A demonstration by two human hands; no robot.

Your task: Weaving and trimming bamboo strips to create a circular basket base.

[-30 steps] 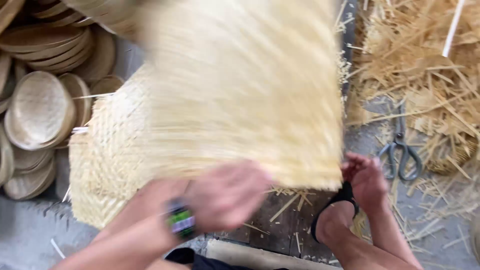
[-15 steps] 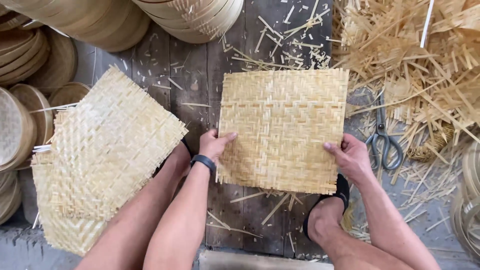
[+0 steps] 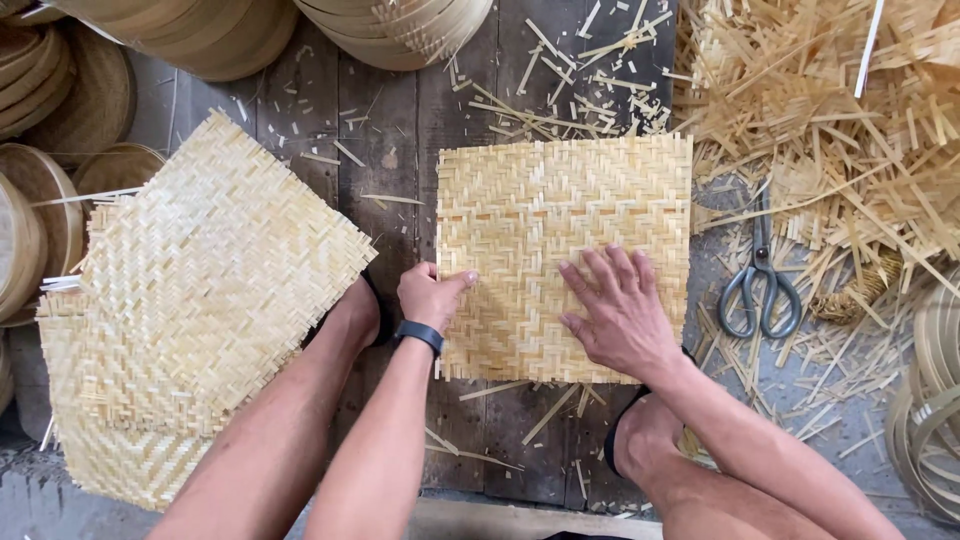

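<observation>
Our right hand (image 3: 620,315) lies flat, fingers spread, on the square woven bamboo mat (image 3: 565,225); left hand (image 3: 432,295) pinches its left edge w/ thumb on top.

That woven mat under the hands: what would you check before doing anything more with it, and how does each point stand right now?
1. Woven mat lies flat on the dark boards: ok.
2. Right hand pressed palm-down on the mat, fingers spread: ok.
3. Left hand at the mat's left edge, thumb on top: ok.
4. Scissors lie apart from the mat, to its right: ok.
5. Stack of mats sits clear of the mat on its left: ok.
6. Loose strips under the mat: cannot tell.
</observation>
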